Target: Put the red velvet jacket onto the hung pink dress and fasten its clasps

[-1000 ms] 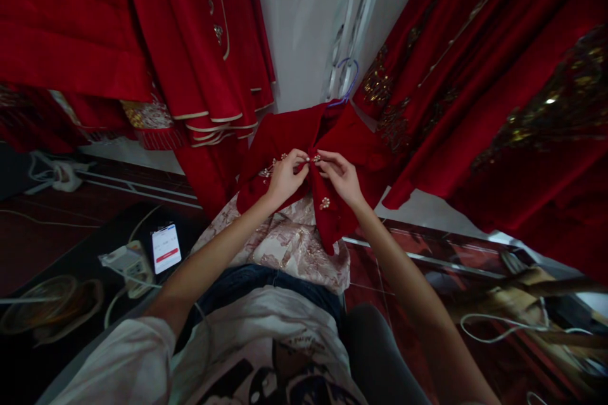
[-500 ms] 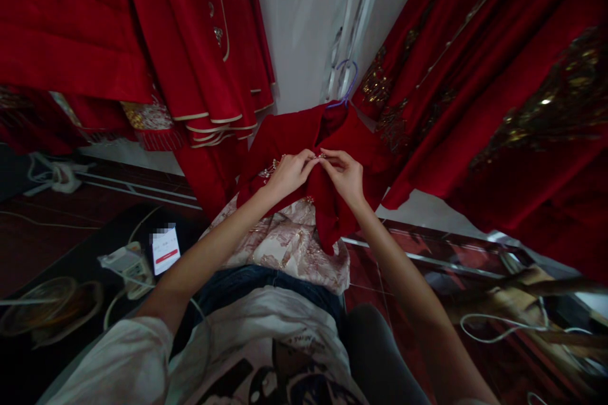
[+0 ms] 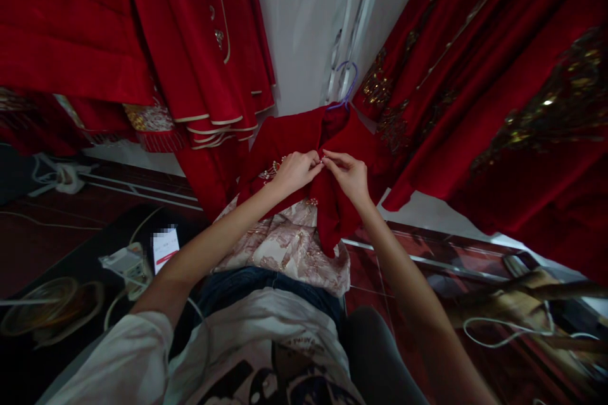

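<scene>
A red jacket [image 3: 285, 133] hangs in front of me on a purple hanger [image 3: 350, 83], its lower part spread over my lap. My left hand [image 3: 298, 172] pinches the jacket's front edge just below the neck opening. Close against it, my right hand [image 3: 349, 174] pinches the opposite edge with thumb and forefinger. Something tiny and shiny shows between the fingertips, too small to make out. A beaded ornament [image 3: 270, 171] sits on the jacket beside my left hand. Under the jacket lies pale patterned fabric [image 3: 285, 243] with a pinkish, glittery design.
Red garments with gold trim [image 3: 204, 76] hang at the left, and sequined red garments [image 3: 475, 107] at the right. On a dark surface at lower left are a lit phone [image 3: 164, 247], a power strip [image 3: 135, 272] and a clear plastic container [image 3: 47, 307]. White cable [image 3: 508, 332] loops at lower right.
Both hands have shifted slightly to the right and down, still pinching the jacket front. My left forearm now covers more of the phone.
</scene>
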Action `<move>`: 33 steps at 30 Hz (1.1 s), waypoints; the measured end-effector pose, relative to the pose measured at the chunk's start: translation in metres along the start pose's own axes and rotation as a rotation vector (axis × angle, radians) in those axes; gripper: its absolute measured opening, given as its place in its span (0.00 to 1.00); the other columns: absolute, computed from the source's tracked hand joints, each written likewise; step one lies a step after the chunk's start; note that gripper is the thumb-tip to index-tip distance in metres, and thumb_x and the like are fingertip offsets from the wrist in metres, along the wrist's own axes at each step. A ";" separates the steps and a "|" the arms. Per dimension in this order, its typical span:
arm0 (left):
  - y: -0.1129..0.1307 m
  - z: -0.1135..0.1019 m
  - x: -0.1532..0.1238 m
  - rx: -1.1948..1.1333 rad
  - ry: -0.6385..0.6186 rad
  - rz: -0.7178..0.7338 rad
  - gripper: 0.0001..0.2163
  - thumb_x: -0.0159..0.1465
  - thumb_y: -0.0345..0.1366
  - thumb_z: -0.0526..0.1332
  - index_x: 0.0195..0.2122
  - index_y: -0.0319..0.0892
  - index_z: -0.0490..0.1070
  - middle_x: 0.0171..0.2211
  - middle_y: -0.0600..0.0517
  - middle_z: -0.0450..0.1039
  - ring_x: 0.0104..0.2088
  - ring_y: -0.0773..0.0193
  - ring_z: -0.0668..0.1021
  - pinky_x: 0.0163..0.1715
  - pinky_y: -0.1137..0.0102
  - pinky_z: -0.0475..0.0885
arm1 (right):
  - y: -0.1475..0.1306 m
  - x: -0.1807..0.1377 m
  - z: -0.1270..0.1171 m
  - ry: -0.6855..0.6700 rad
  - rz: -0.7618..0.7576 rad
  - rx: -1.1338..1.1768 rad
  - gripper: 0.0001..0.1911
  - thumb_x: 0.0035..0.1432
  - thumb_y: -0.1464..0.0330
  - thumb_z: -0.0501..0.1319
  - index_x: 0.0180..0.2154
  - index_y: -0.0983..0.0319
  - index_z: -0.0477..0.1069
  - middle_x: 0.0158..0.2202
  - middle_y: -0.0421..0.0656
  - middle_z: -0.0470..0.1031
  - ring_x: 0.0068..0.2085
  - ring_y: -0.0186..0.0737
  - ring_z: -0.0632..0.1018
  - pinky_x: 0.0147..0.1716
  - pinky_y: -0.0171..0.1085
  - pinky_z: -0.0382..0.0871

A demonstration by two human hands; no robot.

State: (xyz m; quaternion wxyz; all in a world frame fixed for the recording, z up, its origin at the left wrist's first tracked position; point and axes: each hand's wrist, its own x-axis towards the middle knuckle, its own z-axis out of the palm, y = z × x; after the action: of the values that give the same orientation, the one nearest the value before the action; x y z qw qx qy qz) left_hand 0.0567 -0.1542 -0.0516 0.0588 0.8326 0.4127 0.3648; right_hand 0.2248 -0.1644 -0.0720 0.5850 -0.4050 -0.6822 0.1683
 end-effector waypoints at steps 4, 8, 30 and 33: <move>-0.002 -0.003 0.003 -0.023 -0.034 0.037 0.05 0.63 0.36 0.60 0.35 0.42 0.73 0.33 0.48 0.80 0.35 0.59 0.82 0.39 0.67 0.74 | 0.005 0.001 -0.004 -0.054 0.029 0.070 0.17 0.53 0.60 0.66 0.45 0.56 0.78 0.44 0.43 0.80 0.42 0.42 0.81 0.47 0.44 0.76; 0.000 -0.007 0.003 0.008 -0.040 0.074 0.05 0.63 0.35 0.59 0.34 0.41 0.74 0.32 0.48 0.80 0.34 0.59 0.82 0.39 0.68 0.74 | 0.007 0.001 -0.004 -0.037 0.032 0.081 0.17 0.52 0.60 0.67 0.44 0.58 0.79 0.43 0.44 0.80 0.40 0.42 0.81 0.46 0.44 0.77; 0.002 0.035 0.006 -0.911 0.037 -0.290 0.08 0.68 0.39 0.52 0.36 0.41 0.65 0.31 0.52 0.73 0.31 0.69 0.77 0.34 0.73 0.73 | 0.010 -0.038 0.013 -0.233 0.009 0.152 0.52 0.51 0.61 0.66 0.68 0.56 0.37 0.68 0.50 0.50 0.67 0.45 0.59 0.63 0.47 0.58; -0.002 0.042 0.001 -1.045 0.030 -0.379 0.07 0.68 0.36 0.51 0.34 0.40 0.63 0.32 0.52 0.72 0.30 0.71 0.76 0.36 0.72 0.74 | 0.017 -0.060 0.008 -0.218 0.036 0.048 0.51 0.52 0.65 0.64 0.68 0.57 0.35 0.68 0.53 0.51 0.61 0.46 0.68 0.58 0.45 0.65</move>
State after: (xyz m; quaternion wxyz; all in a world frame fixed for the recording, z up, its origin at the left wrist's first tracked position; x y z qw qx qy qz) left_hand 0.0839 -0.1436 -0.0826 0.5224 0.5987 0.3202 0.5158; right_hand 0.2221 -0.1972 -0.1257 0.5136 -0.3823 -0.7302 0.2384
